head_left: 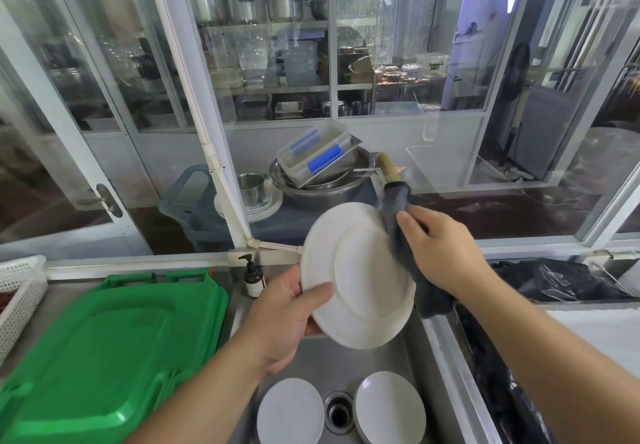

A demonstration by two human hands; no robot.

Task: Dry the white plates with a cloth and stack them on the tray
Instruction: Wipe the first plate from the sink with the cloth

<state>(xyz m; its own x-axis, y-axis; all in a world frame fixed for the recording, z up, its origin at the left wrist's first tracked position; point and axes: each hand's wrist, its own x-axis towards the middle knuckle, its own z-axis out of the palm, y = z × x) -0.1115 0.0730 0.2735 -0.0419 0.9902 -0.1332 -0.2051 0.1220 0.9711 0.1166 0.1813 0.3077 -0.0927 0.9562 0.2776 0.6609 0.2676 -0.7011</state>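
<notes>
Your left hand (282, 315) held the white plate (358, 274) tilted over the sink (420, 350), thumb curled over the near rim and fingers hidden behind it, so clamped on the plate. Your right hand (441, 249) had its fingers curled round the grey cloth (401, 236), pressing it against the plate's far right rim. Main risk was that the plate was gripped at one edge only; if it was still wet, a hard wipe from the right could have levered it out of the thumb and dropped it onto the two plates (291, 412) lying in the sink beside the drain (339, 412), likely chipping them. The cloth's hanging tail could have dipped into the basin and picked up water, cannot tell if the basin was wet. The green tray (104, 339) sat on the bench at the sink's left edge, showing no plates, so stacking was not yet begun. The pump bottle (254, 279) stood near the carry path and could have been knocked.
</notes>
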